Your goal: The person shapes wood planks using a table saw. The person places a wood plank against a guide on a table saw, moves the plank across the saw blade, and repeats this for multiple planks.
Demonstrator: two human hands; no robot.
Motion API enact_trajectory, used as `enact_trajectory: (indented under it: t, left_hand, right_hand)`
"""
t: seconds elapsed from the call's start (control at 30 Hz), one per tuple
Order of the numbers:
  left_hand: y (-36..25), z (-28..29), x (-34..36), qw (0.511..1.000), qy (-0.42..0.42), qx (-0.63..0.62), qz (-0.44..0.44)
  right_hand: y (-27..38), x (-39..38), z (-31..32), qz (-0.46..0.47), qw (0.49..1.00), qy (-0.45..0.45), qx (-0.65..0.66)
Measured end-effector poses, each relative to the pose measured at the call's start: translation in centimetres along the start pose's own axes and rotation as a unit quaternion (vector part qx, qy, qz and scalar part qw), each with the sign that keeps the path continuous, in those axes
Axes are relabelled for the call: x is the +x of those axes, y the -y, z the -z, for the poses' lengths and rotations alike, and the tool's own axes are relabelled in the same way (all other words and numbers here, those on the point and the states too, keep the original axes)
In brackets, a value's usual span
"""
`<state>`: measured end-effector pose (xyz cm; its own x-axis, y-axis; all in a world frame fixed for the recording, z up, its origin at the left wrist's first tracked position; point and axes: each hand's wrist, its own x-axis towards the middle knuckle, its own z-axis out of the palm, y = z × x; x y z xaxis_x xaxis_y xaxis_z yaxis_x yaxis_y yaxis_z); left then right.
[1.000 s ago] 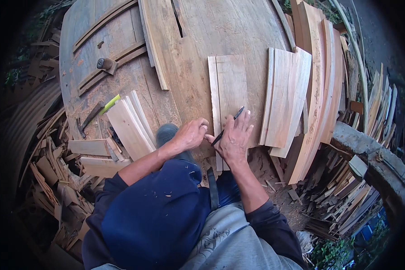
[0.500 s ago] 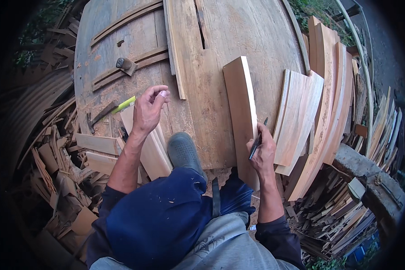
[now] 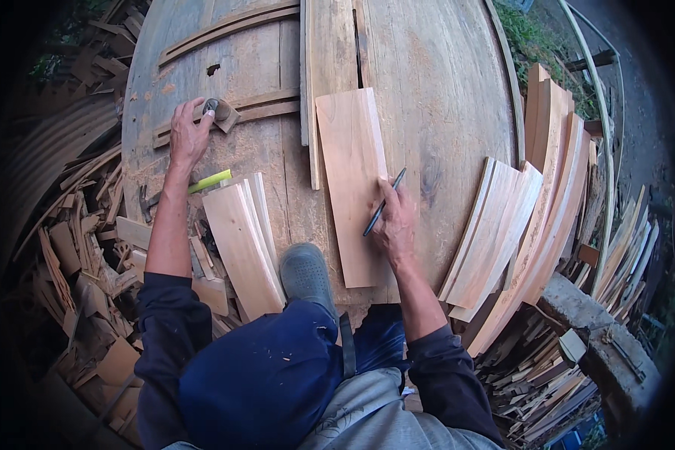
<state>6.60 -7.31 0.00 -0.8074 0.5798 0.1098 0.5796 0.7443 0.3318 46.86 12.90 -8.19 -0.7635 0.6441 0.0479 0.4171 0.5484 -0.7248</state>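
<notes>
The board (image 3: 346, 187) sits over the table's near part with its long axis running away from the body, far end tipped slightly left, and the nearer right hand (image 3: 395, 221) touches its right long edge, fingers curled with the pen (image 3: 385, 202) pinched among them. Well apart, beyond its left side, the left hand (image 3: 190, 135) has fingers bent against the dark-topped block (image 3: 226, 118), though how firmly I cannot tell. The worn table (image 3: 457, 112) carries sawdust, a hammer (image 3: 210, 181) and a shoe (image 3: 307, 277), with scrap wood (image 3: 71, 247) heaped outdoors around it.
</notes>
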Motion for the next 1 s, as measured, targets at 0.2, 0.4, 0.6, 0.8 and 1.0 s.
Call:
enact_trajectory:
  t: [0.2, 0.4, 0.6, 0.8, 1.0]
  left_hand:
    - [0.4, -1.3, 0.4, 0.987, 0.115, -0.115, 0.009]
    - [-6.4, -2.4, -0.4, 0.952, 0.132, 0.086, -0.262]
    - [-8.1, -8.2, 0.7, 0.953, 0.178, 0.037, -0.243]
    - [-8.0, -7.8, 0.7, 0.949, 0.209, -0.006, -0.236]
    - [-12.3, -9.2, -5.7, 0.967, 0.179, -0.127, -0.127]
  right_hand:
    - [4.3, -1.8, -1.1, -0.042, 0.989, 0.081, -0.119]
    - [5.2, 0.1, -4.2, -0.085, 0.985, 0.03, -0.149]
    - [6.6, 2.6, -5.2, -0.075, 0.988, 0.013, -0.133]
    - [5.1, 3.5, -4.1, -0.036, 0.995, 0.036, -0.088]
    - [1.0, 2.2, 2.5, -0.044, 0.994, -0.037, -0.088]
